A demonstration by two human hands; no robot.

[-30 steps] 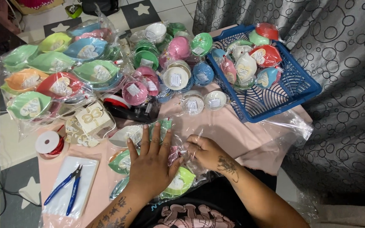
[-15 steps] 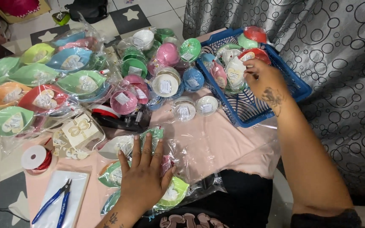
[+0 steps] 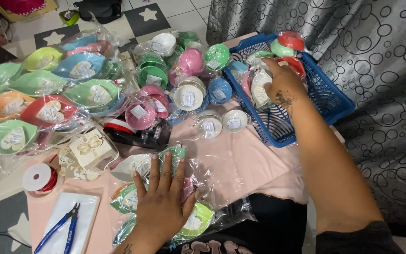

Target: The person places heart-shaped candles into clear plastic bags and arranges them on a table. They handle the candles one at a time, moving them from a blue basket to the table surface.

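Note:
My left hand (image 3: 161,202) lies flat, fingers spread, on a pile of leaf-shaped dishes wrapped in clear plastic (image 3: 132,200) near the table's front edge. My right hand (image 3: 280,82) reaches into the blue plastic basket (image 3: 327,96) at the right and rests among the wrapped round bowls there, next to a white bowl (image 3: 261,89) and a red bowl (image 3: 293,63). Its fingers curl down into the bowls; whether they grip one is hidden.
Wrapped leaf dishes in several colours (image 3: 41,99) cover the left of the pink tablecloth (image 3: 254,164), round bowls (image 3: 189,89) fill the middle. A red ribbon spool (image 3: 38,178), blue pliers (image 3: 59,226) on a white sheet and a tag packet (image 3: 88,148) lie at front left. A grey curtain (image 3: 377,56) hangs right.
My right hand left the pile by my left hand and moved up right into the blue basket, then slightly deeper. My left hand stays flat on the wrapped dishes.

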